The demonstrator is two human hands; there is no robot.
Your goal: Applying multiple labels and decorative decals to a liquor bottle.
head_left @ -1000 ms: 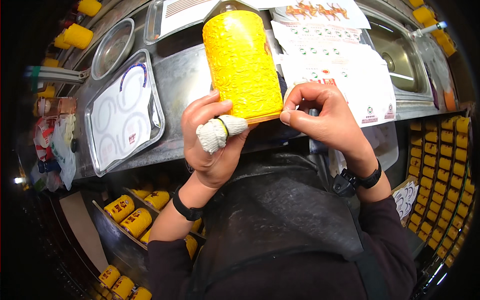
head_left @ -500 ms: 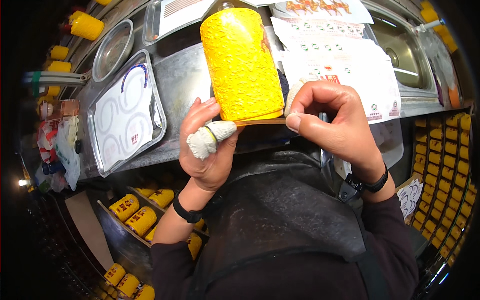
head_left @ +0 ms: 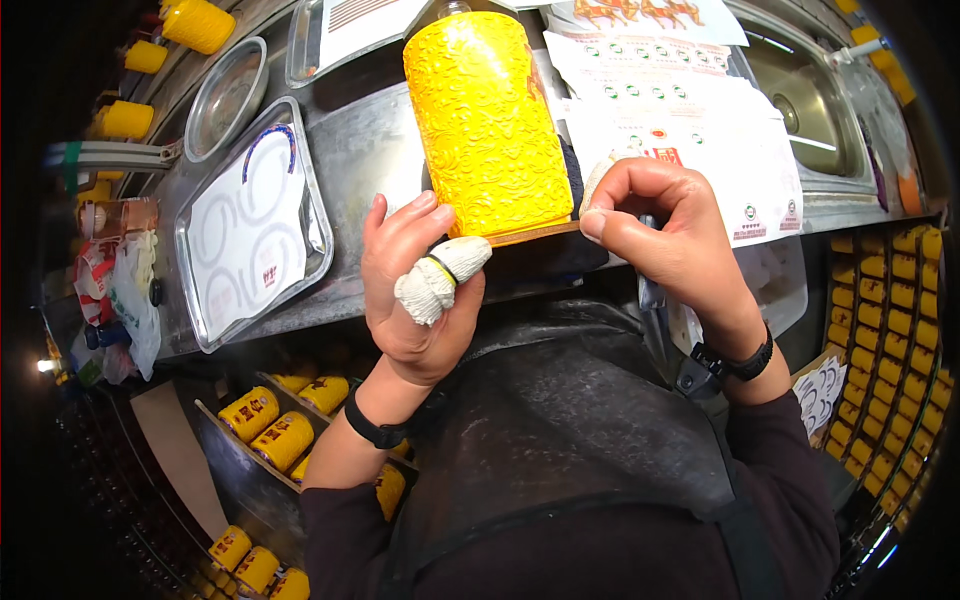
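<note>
A tall yellow embossed bottle [head_left: 485, 120] lies tilted over the steel counter, its base toward me. My left hand [head_left: 410, 300] grips the base from the left; its thumb, wrapped in white cloth tape, presses under the rim. My right hand [head_left: 670, 240] is curled at the base's right corner, with thumb and forefinger pinched on the thin brown rim. What the fingertips hold beyond the rim is hidden. Both wrists wear dark bands.
A metal tray [head_left: 195, 290] with a white sheet lies left of the bottle, with a round steel bowl [head_left: 225, 95] behind it. Printed label sheets [head_left: 690, 120] cover the counter at the right, beside a sink [head_left: 810, 90]. Small yellow bottles [head_left: 265, 420] fill racks below left and stacks [head_left: 890, 320] at the right.
My right hand has slid a little to the right and down along the bottle's base rim. The left hand keeps its grip, and the bottle has barely moved.
</note>
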